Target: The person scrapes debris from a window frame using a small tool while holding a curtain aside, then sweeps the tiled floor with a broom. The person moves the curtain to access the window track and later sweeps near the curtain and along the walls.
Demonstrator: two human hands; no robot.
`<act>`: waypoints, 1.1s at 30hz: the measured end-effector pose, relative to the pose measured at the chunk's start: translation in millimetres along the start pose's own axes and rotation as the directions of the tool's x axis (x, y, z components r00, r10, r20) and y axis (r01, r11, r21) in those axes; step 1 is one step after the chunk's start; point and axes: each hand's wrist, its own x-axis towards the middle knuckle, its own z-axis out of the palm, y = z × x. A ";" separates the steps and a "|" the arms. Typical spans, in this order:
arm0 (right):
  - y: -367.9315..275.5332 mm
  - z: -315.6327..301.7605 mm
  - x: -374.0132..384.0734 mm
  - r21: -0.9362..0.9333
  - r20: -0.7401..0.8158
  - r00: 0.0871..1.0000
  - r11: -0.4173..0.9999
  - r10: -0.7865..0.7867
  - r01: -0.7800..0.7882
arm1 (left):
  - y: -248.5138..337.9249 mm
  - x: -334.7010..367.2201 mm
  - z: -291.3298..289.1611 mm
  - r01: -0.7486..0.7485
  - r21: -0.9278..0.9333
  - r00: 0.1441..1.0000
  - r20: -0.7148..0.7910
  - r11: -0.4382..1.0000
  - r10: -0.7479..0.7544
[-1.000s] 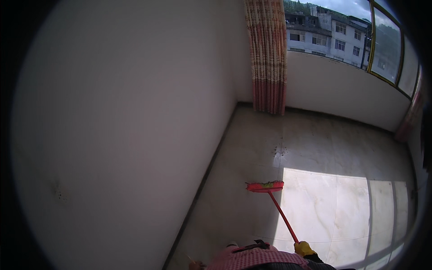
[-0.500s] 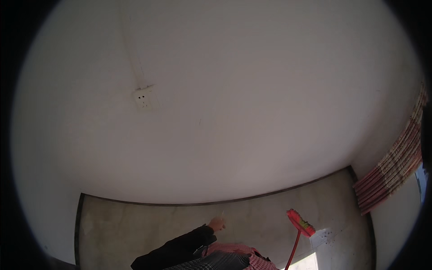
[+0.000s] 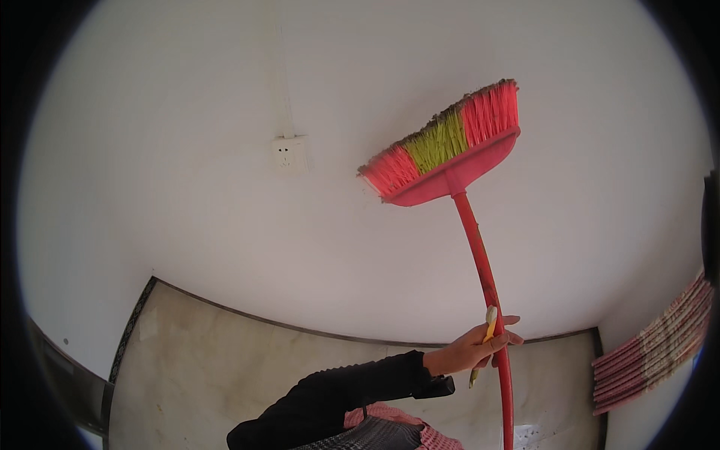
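Broom raised against wall, one hand on handle

Left hand is closing its grip around the red broom handle, with a small yellowish object pinched against the shaft. Right hand is not showing in view. Broom head, with red and yellow-green bristles, is pointing up in front of the white wall, right of the wall socket; contact with the wall cannot be told.

Handling judgement: broom is looking light, the shaft stiff and slightly bowed, the bristles springy. Holding low on the handle is making the head top-heavy; a higher grip would be steadying it.

Versus half a second earlier: broom head is now sitting high on the wall rather than low near the floor.
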 end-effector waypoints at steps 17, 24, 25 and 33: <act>-182.2 56.3 253.5 -0.066 -0.084 0.586 0.591 -0.806 0.804 | 99.8 -79.1 -107.3 -0.621 0.100 0.748 -0.218 0.777 0.626; -308.3 194.7 254.9 0.474 0.310 0.485 0.575 -0.818 0.667 | 104.2 -208.6 -198.7 0.384 0.482 0.703 -0.705 0.788 0.089; -340.3 212.0 252.9 0.469 0.376 0.441 0.578 -0.815 0.668 | 137.8 -223.9 -210.1 0.671 0.622 0.673 -0.739 0.404 0.019; -457.0 214.1 218.1 0.187 0.833 0.246 0.672 -0.495 0.717 | 389.3 -227.5 -235.3 0.526 0.844 0.472 -0.390 0.103 0.791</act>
